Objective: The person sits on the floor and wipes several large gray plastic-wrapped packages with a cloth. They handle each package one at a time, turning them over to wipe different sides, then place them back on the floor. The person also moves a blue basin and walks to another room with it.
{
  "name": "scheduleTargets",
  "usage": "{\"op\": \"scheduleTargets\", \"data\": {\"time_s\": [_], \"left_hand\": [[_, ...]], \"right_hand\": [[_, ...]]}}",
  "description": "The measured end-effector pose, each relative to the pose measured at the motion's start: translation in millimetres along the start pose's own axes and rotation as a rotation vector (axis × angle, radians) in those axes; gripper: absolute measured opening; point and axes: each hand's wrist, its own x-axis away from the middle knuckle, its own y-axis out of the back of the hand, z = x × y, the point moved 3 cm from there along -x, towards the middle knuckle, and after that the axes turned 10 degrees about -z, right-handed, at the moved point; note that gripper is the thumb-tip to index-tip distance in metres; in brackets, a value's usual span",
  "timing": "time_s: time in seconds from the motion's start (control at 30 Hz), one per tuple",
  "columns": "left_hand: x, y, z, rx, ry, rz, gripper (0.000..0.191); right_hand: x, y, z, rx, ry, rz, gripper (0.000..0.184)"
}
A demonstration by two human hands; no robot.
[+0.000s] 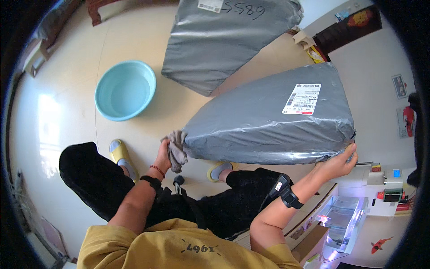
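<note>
My left hand (164, 155) is closed on a crumpled grey-brown cloth (177, 151), which rests against the near-left end of a large parcel (242, 127). Grey plastic film covers this parcel, and a white shipping label with writing is stuck to its face. At its near-right corner, my right hand (337, 163) grips the bunched plastic. The parcel's underside is hidden. Behind it stands a second parcel (215, 47) in similar grey plastic, with handwritten marks and a label at its upper end.
A light-blue plastic basin (129, 90) sits on the tiled floor (74, 97) to the left. My feet wear yellow slippers (119, 151). On the right is a lit aquarium (346, 218) beside a cardboard box (310, 243). A wooden furniture leg (95, 15) shows at the top left.
</note>
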Motion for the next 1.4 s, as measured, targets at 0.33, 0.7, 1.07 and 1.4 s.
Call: {"op": "scheduleTargets", "data": {"time_s": [0.33, 0.7, 1.07, 1.4], "left_hand": [[-55, -12, -30, -0.039, -0.036, 0.094, 0.053], [-76, -67, -64, -0.100, -0.172, 0.206, 0.054], [-3, -11, -87, -0.011, -0.268, 0.129, 0.053], [59, 0, -160, -0.224, -0.460, -0.014, 0.054]], "right_hand": [[-28, -31, -41, 0.023, -0.115, -0.077, 0.037], [-52, -25, -99, -0.215, -0.188, -0.241, 0.033], [31, -38, 36, -0.306, -0.302, -0.229, 0.048], [-2, -126, -134, -0.622, -0.705, 0.164, 0.051]]}}
